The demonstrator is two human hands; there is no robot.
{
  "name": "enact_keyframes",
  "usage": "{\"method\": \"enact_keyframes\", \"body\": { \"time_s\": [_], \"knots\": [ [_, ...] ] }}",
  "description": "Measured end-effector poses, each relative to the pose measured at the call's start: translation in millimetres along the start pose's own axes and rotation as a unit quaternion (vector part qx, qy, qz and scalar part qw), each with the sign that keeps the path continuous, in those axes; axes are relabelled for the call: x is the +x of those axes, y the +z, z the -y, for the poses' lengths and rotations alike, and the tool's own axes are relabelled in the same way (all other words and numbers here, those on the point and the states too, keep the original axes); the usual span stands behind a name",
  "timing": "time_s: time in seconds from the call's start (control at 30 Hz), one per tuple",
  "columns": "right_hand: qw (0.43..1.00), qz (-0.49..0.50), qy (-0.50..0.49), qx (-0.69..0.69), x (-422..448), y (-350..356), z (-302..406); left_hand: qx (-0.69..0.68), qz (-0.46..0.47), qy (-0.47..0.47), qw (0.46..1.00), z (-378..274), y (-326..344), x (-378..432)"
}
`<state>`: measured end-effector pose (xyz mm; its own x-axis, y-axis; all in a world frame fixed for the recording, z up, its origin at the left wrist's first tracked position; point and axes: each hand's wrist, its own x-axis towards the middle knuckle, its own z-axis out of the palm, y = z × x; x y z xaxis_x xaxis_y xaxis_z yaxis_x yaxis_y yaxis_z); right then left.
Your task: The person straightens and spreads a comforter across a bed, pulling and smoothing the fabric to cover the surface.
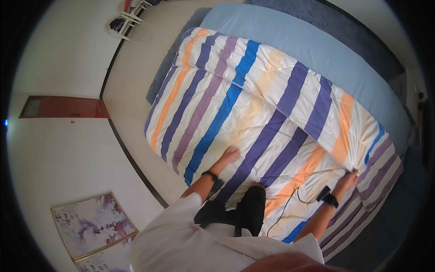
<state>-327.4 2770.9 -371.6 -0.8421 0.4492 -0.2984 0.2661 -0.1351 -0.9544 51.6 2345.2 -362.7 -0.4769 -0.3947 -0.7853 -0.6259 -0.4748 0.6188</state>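
A striped quilt point(217, 102) in white, purple, orange and blue covers much of a bed. Its far part is folded over, leaving a raised fold edge that runs diagonally across. My right hand point(349, 178) pinches the quilt at the near right end of that edge, and creases fan out from the grip. Over the middle of the quilt is my left hand point(231, 154), blurred, with fingers that look curled. Nothing shows in it, and whether it touches the fabric is unclear. Both wrists wear black straps with small devices.
A light blue sheet point(292, 37) shows beyond the quilt. Grey-blue rug point(166, 68) borders the bed. A thin black cable point(283, 209) lies across the quilt near my right arm. White plastic chairs point(124, 25) stand by the wall; a reddish door point(68, 107) is at left.
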Motion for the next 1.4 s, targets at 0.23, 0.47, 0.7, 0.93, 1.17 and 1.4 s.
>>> {"method": "enact_keyframes", "body": {
  "time_s": [0.23, 0.47, 0.7, 0.93, 1.17, 1.4],
  "knots": [
    [0.987, 0.090, 0.096, -0.088, -71, -72, 35, -0.402, 0.078, -0.017, 0.912, -126, 77, 156],
    [0.918, 0.167, 0.089, -0.350, -26, -89, -47, -0.196, -0.298, 0.245, 0.902, -74, 44, 216],
    [0.945, -0.025, 0.178, -0.275, 31, -111, -154, 0.511, -0.158, 0.109, 0.838, -16, 62, 134],
    [0.893, 0.010, 0.188, -0.408, 76, -109, -184, 0.653, 0.029, 0.164, 0.739, -25, 306, 223],
    [0.894, 0.198, 0.351, -0.197, 108, -112, -67, 0.617, 0.046, 0.176, 0.766, -43, 303, 248],
    [0.985, -0.006, 0.083, -0.154, 251, -200, -30, 0.647, 0.105, 0.153, 0.740, -44, 291, 251]
  ]
}}
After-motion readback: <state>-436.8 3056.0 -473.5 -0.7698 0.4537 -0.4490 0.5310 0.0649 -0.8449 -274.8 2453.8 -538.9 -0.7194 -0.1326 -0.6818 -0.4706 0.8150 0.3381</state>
